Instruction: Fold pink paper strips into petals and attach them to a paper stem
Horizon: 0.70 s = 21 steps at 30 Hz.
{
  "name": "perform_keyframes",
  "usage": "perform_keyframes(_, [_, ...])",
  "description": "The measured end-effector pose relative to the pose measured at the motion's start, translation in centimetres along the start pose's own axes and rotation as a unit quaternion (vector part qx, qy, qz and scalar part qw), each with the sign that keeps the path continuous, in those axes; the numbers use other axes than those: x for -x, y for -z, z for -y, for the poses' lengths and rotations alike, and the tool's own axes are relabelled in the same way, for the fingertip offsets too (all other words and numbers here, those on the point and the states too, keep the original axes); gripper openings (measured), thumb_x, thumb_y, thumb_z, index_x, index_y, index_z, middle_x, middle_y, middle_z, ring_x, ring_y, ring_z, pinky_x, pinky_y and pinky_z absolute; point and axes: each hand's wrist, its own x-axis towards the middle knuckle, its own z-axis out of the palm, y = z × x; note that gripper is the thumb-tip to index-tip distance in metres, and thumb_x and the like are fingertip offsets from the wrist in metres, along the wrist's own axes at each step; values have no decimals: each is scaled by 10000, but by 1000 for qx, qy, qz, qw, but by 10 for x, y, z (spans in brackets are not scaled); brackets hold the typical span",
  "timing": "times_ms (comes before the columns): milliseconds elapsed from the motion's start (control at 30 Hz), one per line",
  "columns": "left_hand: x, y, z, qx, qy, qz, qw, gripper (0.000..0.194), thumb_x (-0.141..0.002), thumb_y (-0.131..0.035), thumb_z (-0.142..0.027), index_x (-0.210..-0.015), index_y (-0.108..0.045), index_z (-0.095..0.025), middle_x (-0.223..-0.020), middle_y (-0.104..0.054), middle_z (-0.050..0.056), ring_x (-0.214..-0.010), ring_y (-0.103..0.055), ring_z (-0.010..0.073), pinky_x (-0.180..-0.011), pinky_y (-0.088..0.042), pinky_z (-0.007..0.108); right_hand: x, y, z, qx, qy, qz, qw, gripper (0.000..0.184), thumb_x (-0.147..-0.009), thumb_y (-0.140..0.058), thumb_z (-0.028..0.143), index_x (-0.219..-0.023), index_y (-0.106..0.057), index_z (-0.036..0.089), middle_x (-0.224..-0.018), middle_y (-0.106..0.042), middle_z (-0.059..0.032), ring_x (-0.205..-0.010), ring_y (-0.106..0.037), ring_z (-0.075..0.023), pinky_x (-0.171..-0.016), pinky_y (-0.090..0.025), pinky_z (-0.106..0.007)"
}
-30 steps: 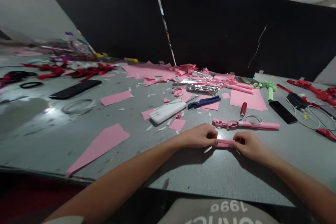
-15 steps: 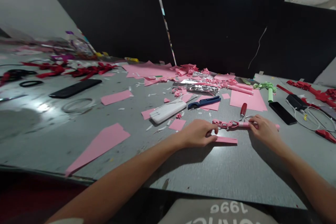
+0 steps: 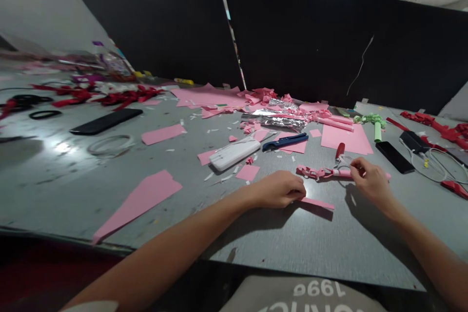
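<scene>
My left hand (image 3: 283,189) pinches the end of a narrow pink paper strip (image 3: 319,204), which is raised slightly and casts a shadow on the table. My right hand (image 3: 373,183) is closed, thumb against fingers, over the pink paper roll (image 3: 341,173); whatever is between those fingertips is hidden. Twisted, looped pink paper (image 3: 312,172) covers the roll's left part, and its right end shows beyond my right hand. Just behind it lies a red-handled tool (image 3: 340,150) beside a pale ring-like piece.
Blue pliers-like cutters (image 3: 285,142) and a white block-shaped device (image 3: 234,154) lie behind my left hand. Pink sheets (image 3: 347,138) and scraps are scattered around. A black phone (image 3: 395,157) and white cable (image 3: 438,165) sit at right, a black slab (image 3: 106,122) at left.
My left hand has closed on the pink strip and lifted it, swinging its free end toward me. My right hand has risen a little off the roll.
</scene>
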Motion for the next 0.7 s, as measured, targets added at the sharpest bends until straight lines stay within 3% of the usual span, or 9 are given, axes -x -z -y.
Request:
perform_keyframes(300, [0,0,-2,-4,12,-19,1000,208,-931,-619,-101,-959,-796,-205,-893,-807,31,-814,-712,190,-761,-456,282,5,1,15,-114,12,6,993,190,-926,-569,313,-894,-725,209,-788,-773,-61,-645,-675,-223,-662,-483,-342])
perform_keyframes(433, [0,0,-3,-4,31,-55,998,179,-978,-613,-161,-962,-790,-189,-893,-807,44,-815,-713,192,-763,-459,282,10,2,27,-185,17,29,982,247,-965,-627,373,-845,-754,199,-776,-771,-69,-656,-672,-216,-638,-506,-332])
perform_keyframes(700, [-6,8,-11,32,51,-154,986,208,-1042,-592,-218,-1062,-793,-170,-958,-826,72,-784,-715,174,-733,-496,284,18,-2,38,-282,-9,60,958,174,-919,-652,306,-860,-784,209,-721,-747,-58,-592,-624,-194,-551,-486,-310])
